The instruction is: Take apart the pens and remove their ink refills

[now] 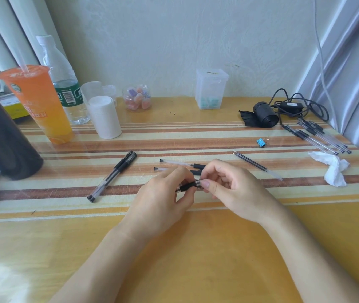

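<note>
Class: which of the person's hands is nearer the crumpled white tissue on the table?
Right. The right hand lies left of the crumpled white tissue; the left hand is farther left, beyond it.

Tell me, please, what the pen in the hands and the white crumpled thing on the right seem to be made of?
Pen: probably clear glossy plastic with a matte black grip, maybe rubber. White wad: seemingly soft tissue paper, since it is crumpled and matte.
</note>
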